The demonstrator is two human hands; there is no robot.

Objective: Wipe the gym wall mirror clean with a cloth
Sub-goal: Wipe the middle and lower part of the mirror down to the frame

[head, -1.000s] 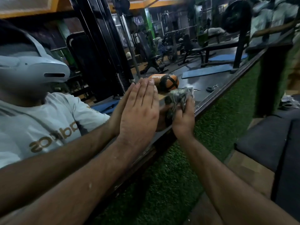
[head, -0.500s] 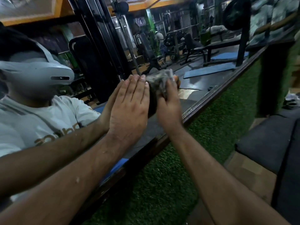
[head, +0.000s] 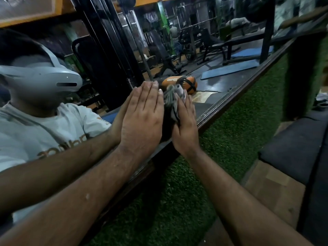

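Note:
The wall mirror (head: 209, 80) fills the upper left and runs away to the right, reflecting the gym and a person in a headset. My left hand (head: 142, 119) lies flat on the glass with straight fingers, meeting its own reflection. Just to its right, my right hand (head: 184, 125) presses a crumpled grey-white cloth (head: 174, 98) against the glass near the mirror's lower frame. The cloth bunches out above the fingers, and the palm side is hidden.
A dark wooden frame (head: 239, 93) borders the mirror's lower edge. Below it the wall is covered in green artificial turf (head: 230, 132). Dark padded mats (head: 292, 151) and a wooden floor strip lie at the right. Benches and an orange bag show in the reflection.
My right hand has slid the cloth over the glass: left and up from a second ago, then slightly down and right. The left hand stays flat on the mirror.

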